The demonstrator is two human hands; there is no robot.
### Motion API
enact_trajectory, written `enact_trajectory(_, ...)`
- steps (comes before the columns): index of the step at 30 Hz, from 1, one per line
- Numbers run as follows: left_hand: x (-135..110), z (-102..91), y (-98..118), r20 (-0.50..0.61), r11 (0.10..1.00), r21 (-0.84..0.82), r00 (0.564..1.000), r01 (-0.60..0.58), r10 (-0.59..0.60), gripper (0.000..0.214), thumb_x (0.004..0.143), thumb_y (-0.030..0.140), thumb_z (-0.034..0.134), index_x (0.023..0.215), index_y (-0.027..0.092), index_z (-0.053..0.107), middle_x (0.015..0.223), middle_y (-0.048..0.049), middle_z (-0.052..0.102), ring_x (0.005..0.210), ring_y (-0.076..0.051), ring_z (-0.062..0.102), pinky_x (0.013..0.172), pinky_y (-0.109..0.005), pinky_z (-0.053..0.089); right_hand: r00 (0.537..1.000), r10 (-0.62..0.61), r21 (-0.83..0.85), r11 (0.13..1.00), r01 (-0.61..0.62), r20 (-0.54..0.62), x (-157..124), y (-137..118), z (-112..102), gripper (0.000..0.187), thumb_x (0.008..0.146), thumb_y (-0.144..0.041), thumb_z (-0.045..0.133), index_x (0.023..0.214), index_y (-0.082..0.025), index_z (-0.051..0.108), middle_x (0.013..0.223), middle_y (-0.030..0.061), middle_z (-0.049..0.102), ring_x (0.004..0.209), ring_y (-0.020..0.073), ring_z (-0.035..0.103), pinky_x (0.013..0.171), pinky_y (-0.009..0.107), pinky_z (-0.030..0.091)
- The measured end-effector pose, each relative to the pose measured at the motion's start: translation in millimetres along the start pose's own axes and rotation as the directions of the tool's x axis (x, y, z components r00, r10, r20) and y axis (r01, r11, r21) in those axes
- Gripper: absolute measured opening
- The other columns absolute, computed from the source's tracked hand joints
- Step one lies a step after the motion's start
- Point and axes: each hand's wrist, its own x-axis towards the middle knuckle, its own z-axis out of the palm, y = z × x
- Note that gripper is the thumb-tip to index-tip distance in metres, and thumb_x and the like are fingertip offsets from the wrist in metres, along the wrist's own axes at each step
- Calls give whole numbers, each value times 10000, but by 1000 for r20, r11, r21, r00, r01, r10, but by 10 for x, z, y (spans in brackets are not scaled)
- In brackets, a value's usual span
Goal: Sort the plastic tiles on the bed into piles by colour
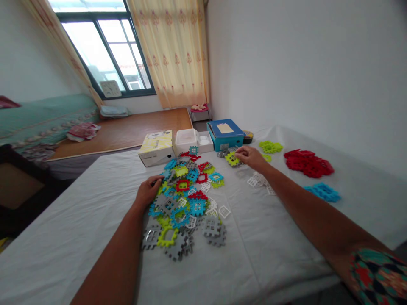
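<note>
Right hand (251, 156) is reaching far out, fingers pinching a lime tile (232, 159); left hand (148, 192) is resting curled on the mixed tile pile (187, 199), its grip unclear

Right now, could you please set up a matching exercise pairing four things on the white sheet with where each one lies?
Things:
1. red pile
2. blue pile
3. blue box
4. mixed heap

Places:
A. by the left hand
B. at the far edge, beside the white tray
C. nearest the right edge
D. between the green pile and the blue pile

Pairs: 1-D, 2-C, 3-B, 4-A
</note>
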Motion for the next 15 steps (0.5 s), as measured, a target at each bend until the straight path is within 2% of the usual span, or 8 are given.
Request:
enact_trajectory(2,-1,-2,0,-5,1000,4,1000,-7,7,415,779,484,497,1007,223,725,1072,-42,726,1023,-234,653,964,-356,487,981,90,4,996,-91,-172,109,229,-242,288,769,-419,644,891,-160,616,711,20,666,572,122,591,547,235,476)
enact_trajectory(3,-1,-3,-1,-6,1000,10,1000,-7,7,412,780,483,496,1004,225,726,1076,-40,725,1026,-234,652,969,-357,483,956,144,25,989,-143,-254,150,356,-373,283,768,-403,640,904,-157,605,704,18,658,545,116,583,530,233,481)
enact_trajectory(6,5,-7,-13,0,1000,26,1000,2,-2,414,781,484,492,1006,227,726,1092,-40,721,1018,-237,655,968,-362,484,829,287,103,957,-271,-479,208,742,-765,273,772,-323,624,977,-149,575,755,32,661,536,115,598,528,239,517)
enact_trajectory(9,15,-4,-27,4,999,32,1000,8,-8,411,779,479,493,1006,229,727,1070,-42,728,1004,-241,660,935,-359,502,721,313,89,939,-331,-618,181,1044,-1050,295,775,-256,609,1045,-147,562,846,61,678,561,121,621,553,255,542)
enact_trajectory(11,19,-2,-29,-2,999,36,1000,14,-14,402,771,472,498,996,233,730,1045,-38,734,995,-241,662,917,-353,511,702,315,51,928,-370,-639,142,1162,-1135,299,782,-240,598,1065,-149,566,888,75,686,573,130,632,565,271,550)
enact_trajectory(15,15,-2,-13,-11,999,32,1000,17,-17,407,767,476,500,996,229,730,1055,-36,732,991,-237,663,925,-349,509,739,314,-78,893,-443,-595,88,1226,-1110,270,775,-222,597,1038,-161,600,885,71,697,654,162,662,648,299,560)
